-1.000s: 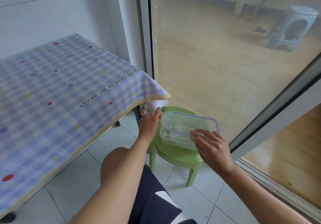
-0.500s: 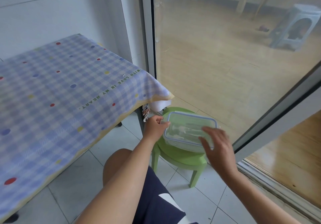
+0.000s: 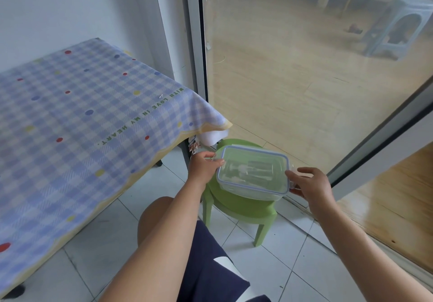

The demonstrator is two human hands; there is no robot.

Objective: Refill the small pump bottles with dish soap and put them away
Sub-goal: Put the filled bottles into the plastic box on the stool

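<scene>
1. A clear plastic container (image 3: 253, 172) with a blue-rimmed snap lid lay over the seat of a small green plastic stool (image 3: 239, 208). Its right end reached past the seat's edge. Whether it rested on the seat or was raised slightly could not be told.
2. The lid was on. Pale shapes (image 3: 248, 169) showed through it, lying flat, and looked like small pump bottles, though they were too blurred to be sure.
3. The left hand (image 3: 203, 165) held the container's left short end. Its fingers were curled at the side and the thumb lay along the top near the lid's corner.
4. The right hand (image 3: 309, 184) held the right short end. The thumb sat on the lid's rim and the fingers were bent round the clear clip flap there, a pinching hold rather than a full fist.
5. The stool stood on white floor tiles (image 3: 293, 254), just beside the corner of a table covered by a blue-and-white checked tablecloth (image 3: 82, 125) with coloured dots and a printed line of words.
6. A sliding glass door (image 3: 293, 79) rose behind the stool. Beyond it were a wooden floor and a pale blue stool (image 3: 398, 25), well apart from the container.
7. The person's bare knee (image 3: 159, 212) and dark shorts (image 3: 210, 266) showed between the forearms.
</scene>
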